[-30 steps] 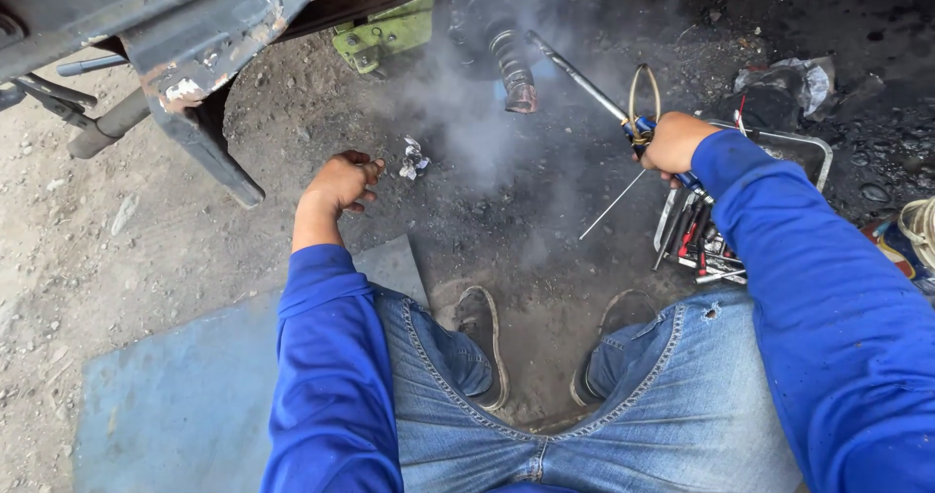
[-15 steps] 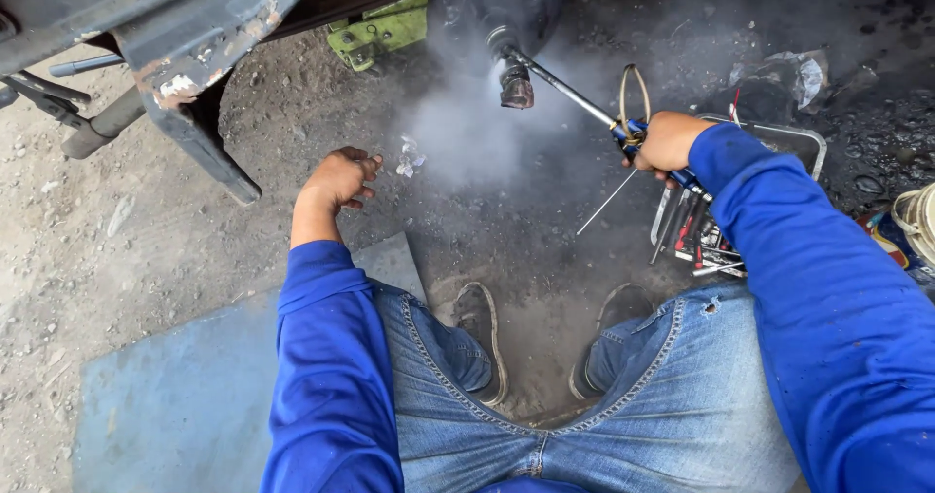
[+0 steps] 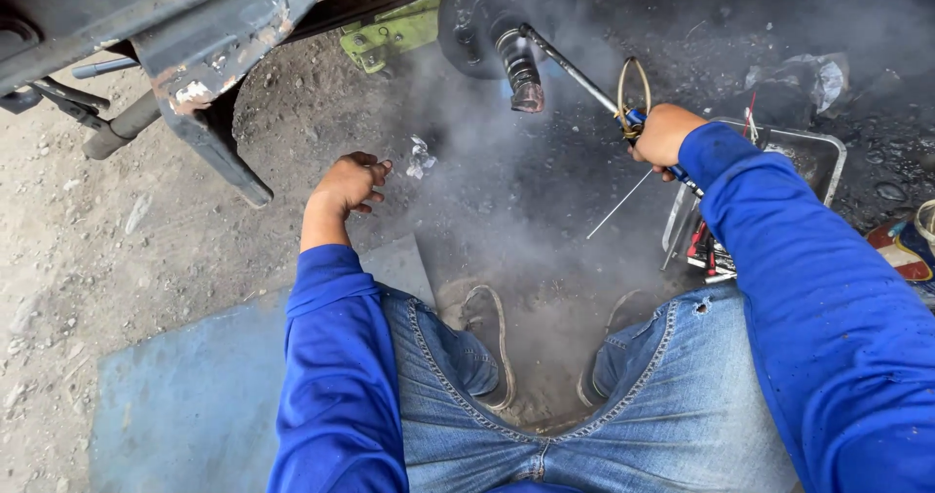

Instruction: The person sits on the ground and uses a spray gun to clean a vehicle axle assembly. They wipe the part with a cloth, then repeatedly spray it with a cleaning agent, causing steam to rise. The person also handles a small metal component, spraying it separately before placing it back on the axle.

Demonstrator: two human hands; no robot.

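Left hand (image 3: 349,183): fingers curled, knuckles down, arm straight | Right hand (image 3: 664,134): fist closed, arm reaching forward

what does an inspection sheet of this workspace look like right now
surface: bare dirt ground, dark and oily near the hub; a blue mat lies under the seated person.
job's things: long metal blow nozzle aimed at the axle hub, with a cloud of dust or mist around it.
clutter: crumpled foil scrap, metal tray of tools, loose thin rod, crumpled plastic.
grip: right hand closed on the nozzle's handle; left hand loosely curled, resting on the ground, holding nothing.
cables: wire loop at the handle; no hose seen.
surroundings: vehicle frame overhead, green jack beside the hub.
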